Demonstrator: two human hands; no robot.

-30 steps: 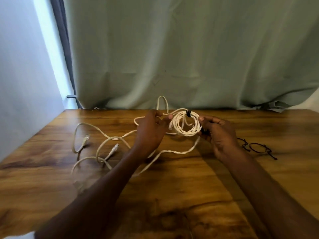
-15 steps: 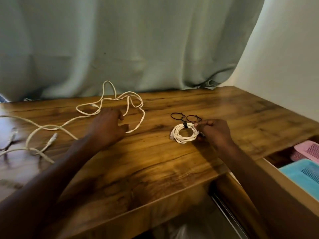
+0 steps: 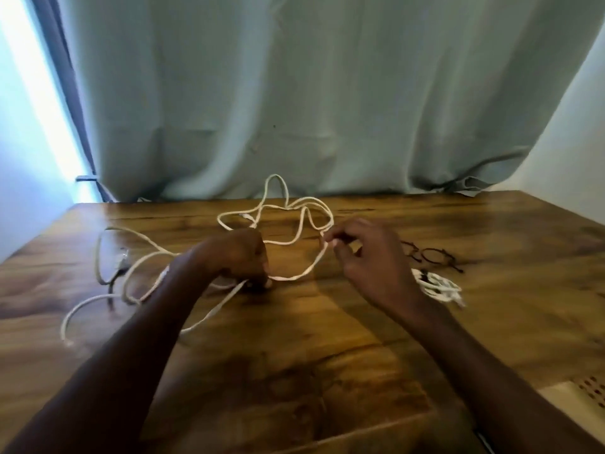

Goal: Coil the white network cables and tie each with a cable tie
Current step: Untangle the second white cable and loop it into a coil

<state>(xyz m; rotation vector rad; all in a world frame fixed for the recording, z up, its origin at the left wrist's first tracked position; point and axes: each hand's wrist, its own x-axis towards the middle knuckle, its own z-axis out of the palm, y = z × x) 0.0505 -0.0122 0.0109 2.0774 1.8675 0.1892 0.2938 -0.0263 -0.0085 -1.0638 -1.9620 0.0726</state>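
Nearest me I see both bare forearms reaching out over the wooden table (image 3: pixel 327 371), which fills the lower half of my view. My left hand (image 3: pixel 234 257) is closed into a fist low on the tabletop, gripping the loose white cable (image 3: pixel 294 276) where a strand runs out from under its knuckles. From there the cable bows to the right and climbs to my right hand (image 3: pixel 363 253), which I see raised just off the wood, thumb and forefinger pinched on the strand and the other fingers curled loosely. To the left of my left arm the rest of the loose cable sprawls in wide open loops, with a connector plug (image 3: pixel 122 257) lying among them. Just right of my right wrist a coiled white cable (image 3: pixel 438 286) rests flat on the table, a dark tie across it, partly hidden by my arm. Just beyond that coil lie black cable ties (image 3: pixel 432 255), looped. Farther back, more loops of the loose cable rise near the table's far edge, against the pale green curtain (image 3: pixel 294 93).
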